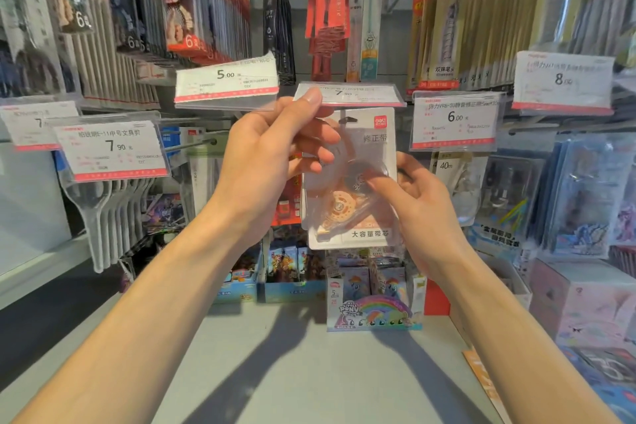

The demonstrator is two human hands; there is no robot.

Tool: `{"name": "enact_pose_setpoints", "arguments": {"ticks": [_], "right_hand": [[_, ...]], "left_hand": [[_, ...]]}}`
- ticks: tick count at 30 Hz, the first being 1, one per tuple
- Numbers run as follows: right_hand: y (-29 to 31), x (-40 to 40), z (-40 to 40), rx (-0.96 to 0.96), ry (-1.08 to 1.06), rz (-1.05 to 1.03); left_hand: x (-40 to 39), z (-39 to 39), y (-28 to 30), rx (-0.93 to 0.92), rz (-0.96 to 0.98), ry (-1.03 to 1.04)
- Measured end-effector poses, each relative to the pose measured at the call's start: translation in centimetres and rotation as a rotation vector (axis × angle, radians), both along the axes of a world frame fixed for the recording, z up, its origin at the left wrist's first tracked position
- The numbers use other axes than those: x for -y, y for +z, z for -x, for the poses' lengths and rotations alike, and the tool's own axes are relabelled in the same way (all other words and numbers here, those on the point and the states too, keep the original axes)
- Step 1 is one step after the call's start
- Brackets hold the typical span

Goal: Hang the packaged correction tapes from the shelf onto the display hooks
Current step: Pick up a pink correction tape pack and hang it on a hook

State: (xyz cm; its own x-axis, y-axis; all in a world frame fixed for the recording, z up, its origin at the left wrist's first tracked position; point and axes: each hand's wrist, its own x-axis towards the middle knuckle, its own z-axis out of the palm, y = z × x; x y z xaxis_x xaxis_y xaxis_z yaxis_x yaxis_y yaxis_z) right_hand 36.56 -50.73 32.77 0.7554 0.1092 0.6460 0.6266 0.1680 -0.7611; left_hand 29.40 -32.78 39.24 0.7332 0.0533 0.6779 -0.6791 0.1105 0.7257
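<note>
While two hands point(275, 155) point(416, 196) hold it, one correction tape pack point(354, 203) hangs upright.

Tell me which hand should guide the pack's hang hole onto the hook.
Probably left. The left hand holds the correction tape pack near its top, beside the hang hole; the right hand grips lower down.

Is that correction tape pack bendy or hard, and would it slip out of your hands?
The correction tape pack probably stays fairly stiff: it looks like a flat card under a clear plastic shell. It seems light, since the left hand and right hand hold it with fingertips alone. The glossy plastic could be a bit slippery.
</note>
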Motion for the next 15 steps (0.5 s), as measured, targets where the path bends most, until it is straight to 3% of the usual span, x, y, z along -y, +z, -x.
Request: {"name": "enact_pose_setpoints", "arguments": {"ticks": [11, 15], "right_hand": [[-0.3, -1.1, -1.8, -0.081, -0.087, 0.025], [-1.1, -1.2, -2.4, -0.045, -0.220, 0.066]], "left_hand": [[-1.1, -1.3, -1.4, 0.040, -0.088, -0.014], [-2.3, -3.0, -3.7, 0.030, -0.192, 0.145]]}}
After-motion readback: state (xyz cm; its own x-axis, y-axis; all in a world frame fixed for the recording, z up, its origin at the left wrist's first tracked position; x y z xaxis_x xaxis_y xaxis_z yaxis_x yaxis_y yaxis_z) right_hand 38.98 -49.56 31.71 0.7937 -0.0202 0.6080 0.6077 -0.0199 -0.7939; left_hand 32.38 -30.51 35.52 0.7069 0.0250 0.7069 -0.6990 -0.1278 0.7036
